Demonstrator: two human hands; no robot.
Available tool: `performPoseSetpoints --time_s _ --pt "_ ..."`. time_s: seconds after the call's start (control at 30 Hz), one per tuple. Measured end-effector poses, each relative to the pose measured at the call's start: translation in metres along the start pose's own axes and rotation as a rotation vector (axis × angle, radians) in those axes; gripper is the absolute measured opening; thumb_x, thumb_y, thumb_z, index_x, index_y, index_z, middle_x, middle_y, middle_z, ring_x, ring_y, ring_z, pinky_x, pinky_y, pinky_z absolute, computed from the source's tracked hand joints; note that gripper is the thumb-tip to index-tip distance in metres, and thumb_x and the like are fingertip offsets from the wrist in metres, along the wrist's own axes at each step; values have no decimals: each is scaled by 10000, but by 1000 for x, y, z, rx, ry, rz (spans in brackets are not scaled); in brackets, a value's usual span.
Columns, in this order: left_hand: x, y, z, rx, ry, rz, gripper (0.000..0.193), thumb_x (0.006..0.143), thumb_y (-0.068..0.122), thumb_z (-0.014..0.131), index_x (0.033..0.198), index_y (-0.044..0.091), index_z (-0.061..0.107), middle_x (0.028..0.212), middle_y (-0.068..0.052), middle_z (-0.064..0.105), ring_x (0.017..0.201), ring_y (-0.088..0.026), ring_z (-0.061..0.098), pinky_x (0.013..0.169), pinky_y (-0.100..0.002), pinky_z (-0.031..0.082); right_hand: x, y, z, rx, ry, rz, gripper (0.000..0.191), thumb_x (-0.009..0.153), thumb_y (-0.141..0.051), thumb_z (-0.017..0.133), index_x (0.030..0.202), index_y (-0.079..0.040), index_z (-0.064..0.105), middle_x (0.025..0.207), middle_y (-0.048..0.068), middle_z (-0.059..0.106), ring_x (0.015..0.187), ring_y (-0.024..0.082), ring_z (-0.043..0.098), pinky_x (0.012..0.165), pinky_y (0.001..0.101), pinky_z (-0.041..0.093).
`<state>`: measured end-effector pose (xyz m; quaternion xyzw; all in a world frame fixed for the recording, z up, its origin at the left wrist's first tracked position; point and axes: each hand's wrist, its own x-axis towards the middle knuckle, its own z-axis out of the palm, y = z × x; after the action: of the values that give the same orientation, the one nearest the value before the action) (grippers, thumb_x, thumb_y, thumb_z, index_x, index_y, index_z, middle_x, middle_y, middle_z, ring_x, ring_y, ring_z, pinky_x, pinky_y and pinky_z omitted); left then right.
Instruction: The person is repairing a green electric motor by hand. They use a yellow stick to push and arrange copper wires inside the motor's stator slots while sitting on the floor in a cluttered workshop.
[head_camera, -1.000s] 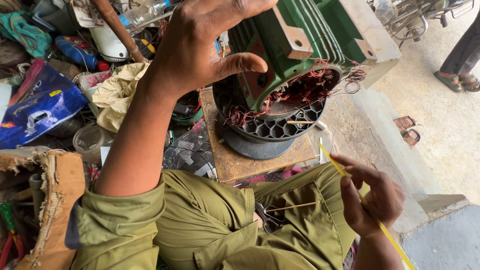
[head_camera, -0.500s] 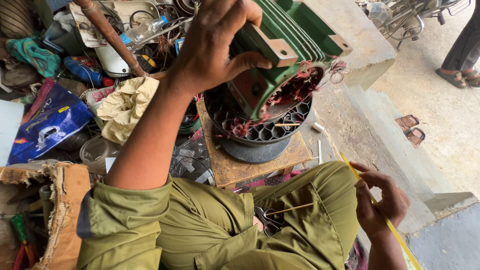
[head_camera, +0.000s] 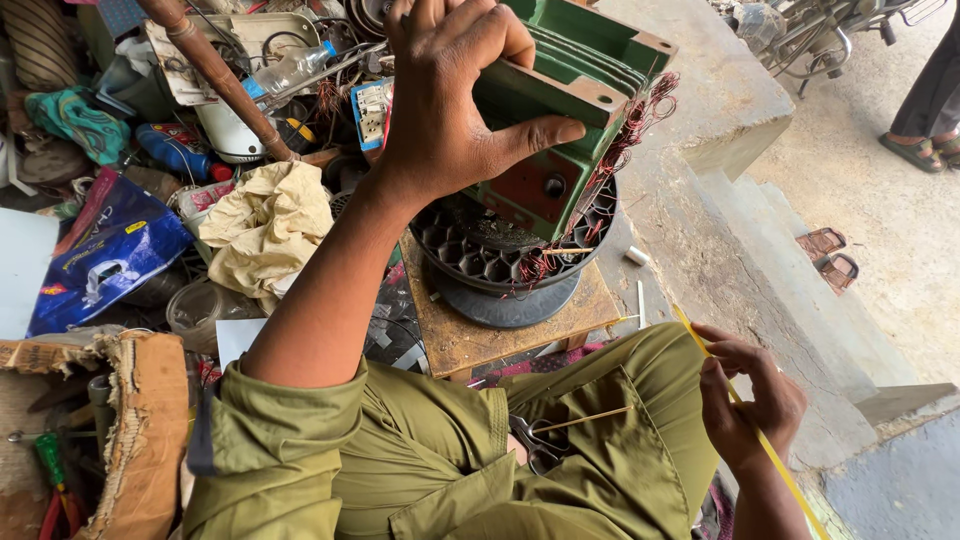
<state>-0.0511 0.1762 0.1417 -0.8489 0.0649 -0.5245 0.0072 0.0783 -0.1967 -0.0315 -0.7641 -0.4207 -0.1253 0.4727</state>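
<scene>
A: Motor housing (head_camera: 575, 95), green, sits tilted on the black round base (head_camera: 505, 265) upon the wooden stool (head_camera: 480, 335). How should it be held?

B: Left hand (head_camera: 455, 95) clamps its top edge; right hand (head_camera: 745, 400) pinches one yellow strip (head_camera: 770, 445). Keep it steady. Count: one housing, two sandals (head_camera: 828, 255) beyond.

An open-fronted street repair workshop: a green motor housing (head_camera: 560, 120) with copper windings sits on a small wooden bench (head_camera: 470, 335), amid scattered tools (head_camera: 50, 480), rags (head_camera: 265, 225), and concrete steps (head_camera: 800, 330).
</scene>
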Motion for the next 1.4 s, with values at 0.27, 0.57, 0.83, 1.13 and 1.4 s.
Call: performPoseSetpoints --time_s 0.27,0.57,0.83,1.13,1.4 --pt "-5 -69 30 -873 -54 -279 588 1072 605 620 814 79 568 749 -27 594 698 -114 549 675 -270 413 1 15 -12 -3 100 -25 66 1070 -83 686 1054 -29 651 1135 100 768 820 82 695 801 205 542" --pt "8 -107 30 -1119 17 -128 608 1186 392 349 650 109 394 542 -41 422 543 -169 412 755 -362 406 2 22 -11 -4 110 36 61 1032 -74 695 1053 -31 657 1122 98 773 805 79 673 778 207 530" --pt "30 -24 36 92 111 -206 719 1114 664 271 654 199 569 551 42 494 520 -206 480 747 -481 360 3 22 -4 21 154 31 72 1073 -56 676 1110 -15 630 1157 147 757 811 118 709 759 233 555" --pt "70 5 -36 133 -413 166 726 763 826 668 891 118 766 719 -41 657 740 -265 659 732 -457 488 20 -18 28 163 311 -162 155 1226 -107 518 1209 46 528 1406 286 629 1139 295 730 983 377 606" --pt "38 6 -11 85 -316 -169 401 807 410 958 902 109 711 831 -59 712 773 -240 699 693 -420 520 101 -111 83 293 335 -521 332 1228 -203 362 1405 26 523 1566 273 490 1423 373 563 1198 459 520"
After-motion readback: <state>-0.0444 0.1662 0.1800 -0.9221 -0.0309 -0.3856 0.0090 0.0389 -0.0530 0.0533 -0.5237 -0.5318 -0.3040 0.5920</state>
